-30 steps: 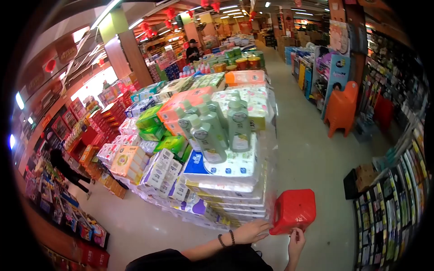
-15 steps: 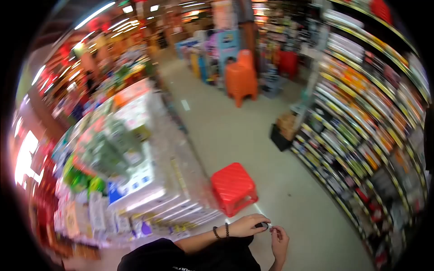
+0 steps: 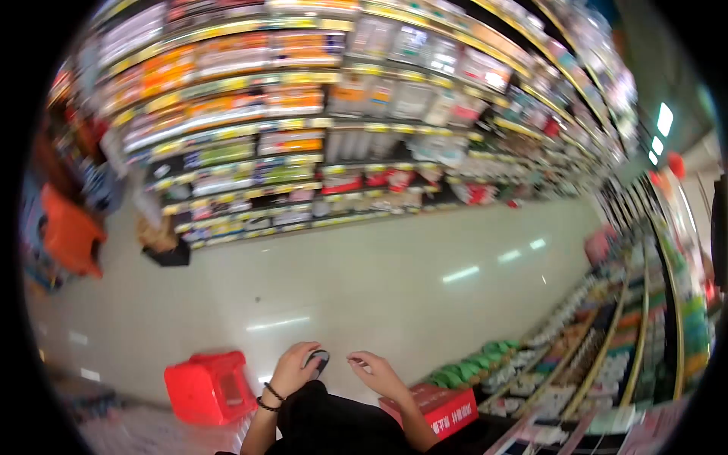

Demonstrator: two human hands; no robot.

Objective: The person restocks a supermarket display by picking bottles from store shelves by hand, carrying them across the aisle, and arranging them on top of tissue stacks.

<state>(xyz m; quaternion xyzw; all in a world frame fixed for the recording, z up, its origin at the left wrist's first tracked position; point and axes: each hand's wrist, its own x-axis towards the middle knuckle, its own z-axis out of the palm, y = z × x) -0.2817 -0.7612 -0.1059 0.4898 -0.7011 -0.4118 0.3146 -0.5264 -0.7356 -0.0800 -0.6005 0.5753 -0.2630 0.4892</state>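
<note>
My left hand [image 3: 293, 370], a dark bead bracelet [image 3: 271, 396] at its wrist, hangs over the floor in front of my body. Its fingers are loosely bent, with a gap between thumb and forefinger. Just past them shows a dark rounded thing with a grey rim [image 3: 322, 364], which looks like my shoe; I see no grip on it. My right hand [image 3: 373, 371] is a short way to the right, fingers reaching left and slightly apart. A tiny light spot near its thumb is too blurred to name. The hands do not touch.
A red plastic stool [image 3: 206, 388] stands at lower left, and a red box [image 3: 440, 409] lies beside my right forearm. Long stocked shelves [image 3: 326, 136] run across the far side. Another goods rack [image 3: 607, 326] is on the right. An orange chair [image 3: 70, 231] stands far left.
The view has swung right, so the shelves now lie ahead and the red stool is at lower left. My hands have moved apart, and the right fingers look less pinched.
</note>
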